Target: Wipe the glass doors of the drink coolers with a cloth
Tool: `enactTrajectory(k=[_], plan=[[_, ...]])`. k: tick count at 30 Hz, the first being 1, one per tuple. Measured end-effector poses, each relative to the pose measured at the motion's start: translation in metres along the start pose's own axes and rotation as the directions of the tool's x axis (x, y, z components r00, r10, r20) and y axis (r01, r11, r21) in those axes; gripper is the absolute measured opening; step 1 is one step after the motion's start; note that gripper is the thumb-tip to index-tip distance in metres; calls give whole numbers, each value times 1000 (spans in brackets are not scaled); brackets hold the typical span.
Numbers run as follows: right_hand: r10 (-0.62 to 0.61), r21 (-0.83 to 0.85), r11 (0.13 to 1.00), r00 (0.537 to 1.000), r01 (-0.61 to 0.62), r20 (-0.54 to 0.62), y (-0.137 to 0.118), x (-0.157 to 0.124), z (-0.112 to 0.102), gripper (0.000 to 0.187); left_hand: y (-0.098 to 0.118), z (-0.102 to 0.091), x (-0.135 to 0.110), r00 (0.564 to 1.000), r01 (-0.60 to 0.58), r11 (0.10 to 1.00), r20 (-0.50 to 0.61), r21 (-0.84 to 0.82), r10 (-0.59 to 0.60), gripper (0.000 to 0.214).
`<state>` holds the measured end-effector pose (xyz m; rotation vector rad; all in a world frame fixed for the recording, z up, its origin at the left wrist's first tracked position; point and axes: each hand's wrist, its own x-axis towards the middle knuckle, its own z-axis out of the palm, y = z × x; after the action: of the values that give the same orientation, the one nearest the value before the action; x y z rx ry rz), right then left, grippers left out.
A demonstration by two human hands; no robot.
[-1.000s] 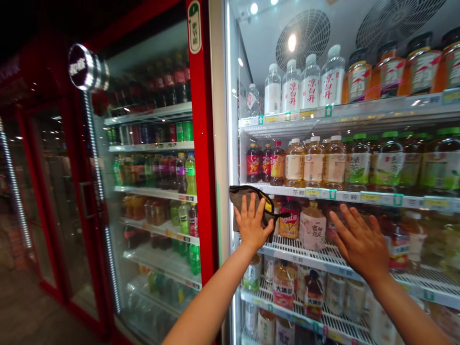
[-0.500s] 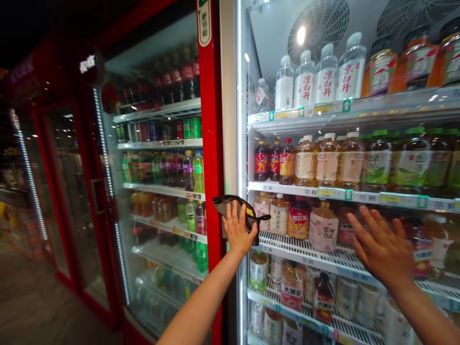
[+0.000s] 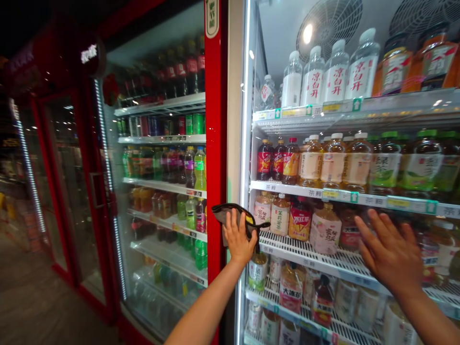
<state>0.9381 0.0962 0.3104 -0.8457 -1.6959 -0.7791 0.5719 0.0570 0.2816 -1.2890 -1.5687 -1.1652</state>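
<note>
My left hand (image 3: 237, 237) presses a grey cloth (image 3: 230, 214) with black trim against the left edge of the cooler's glass door (image 3: 273, 62), beside the door's white frame (image 3: 235, 143). The fingers lie over the cloth and hold it to the glass. My right hand (image 3: 391, 251) rests flat on the same glass further right, fingers spread and nothing in it. Behind the glass stand rows of bottled drinks (image 3: 323, 163) on white wire shelves (image 3: 302, 247).
A red pillar (image 3: 215, 143) separates this cooler from another glass-door cooler (image 3: 161, 167) on the left, filled with soda bottles and cans. Further left stands a red-framed door (image 3: 72, 191). Fans (image 3: 328, 24) sit at the cooler's top back wall. Dark floor lies at lower left.
My left hand has slid the cloth leftward across the glass to the door's left edge. My right hand stays flat on the glass. The view has shifted left.
</note>
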Motion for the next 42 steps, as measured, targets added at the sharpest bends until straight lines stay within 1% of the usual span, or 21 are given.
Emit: enactTrajectory(k=[2,6,8,9,11,13,15,17,19,21,23,25,27,29,31,32,34,36,38,40,42], plan=[[-13,-14,1000,1000,13,-7,0,1,-1,62,-2,-1,8,1000,-12,1000,-2,-13,12,59],[-33,-34,999,999,32,-27,-1,1,-1,68,28,-10,95,996,61,998,-58,-23,-62,64],[-22,-27,999,999,21,-27,-1,1,0,67,53,-12,121,991,101,995,-87,-12,-102,66],[-13,-21,1000,1000,13,-28,-2,1,0,66,63,-12,120,993,74,997,-86,-7,-75,67],[-8,-10,1000,1000,7,-30,-2,1,0,65,71,-9,94,996,-74,997,-45,-11,73,68],[-12,1,1000,999,12,-38,-2,1,1,63,62,-7,51,958,-285,957,20,-51,286,66],[-22,11,1000,999,22,-48,-1,1,2,61,43,-5,19,906,-416,905,50,-84,421,63],[-31,15,999,998,32,-56,1,2,4,61,30,-5,16,927,-368,927,50,-70,372,62],[-39,14,999,997,40,-60,2,2,6,61,33,-7,41,986,-168,986,9,-24,168,66],[-40,9,999,997,41,-59,3,2,8,61,57,-7,77,996,69,998,-65,1,-69,69],[-41,3,999,998,41,-54,4,2,8,62,90,-5,99,984,141,990,-106,-9,-141,70],[-51,-6,999,997,50,-52,4,3,8,62,116,-1,94,995,44,999,-91,-20,-46,72],[-70,-18,997,996,69,-57,6,4,8,64,122,1,65,985,-165,985,-48,-47,163,72],[-88,-32,996,994,87,-62,7,4,8,65,108,2,29,920,-391,915,-16,-94,392,71],[-102,-46,994,993,100,-62,8,5,9,66,88,1,10,849,-524,843,-1,-120,528,66],[-107,-55,993,992,104,-66,9,6,10,67,82,0,9,853,-517,848,6,-121,521,65],[-119,-80,990,990,114,-72,10,6,12,68,84,-2,28,923,-381,920,19,-89,384,65],[-136,-107,986,988,128,-73,12,7,13,70,108,-4,58,991,-133,990,-2,-42,133,69],[-150,-118,983,986,141,-69,13,7,12,71,142,-3,78,1000,-4,999,-31,-36,3,72],[-152,-107,984,986,144,-72,14,7,11,72,169,-1,76,999,-41,998,-33,-44,40,74],[-143,-91,987,987,135,-79,14,8,9,72,175,4,51,979,-203,976,-24,-73,202,73]])
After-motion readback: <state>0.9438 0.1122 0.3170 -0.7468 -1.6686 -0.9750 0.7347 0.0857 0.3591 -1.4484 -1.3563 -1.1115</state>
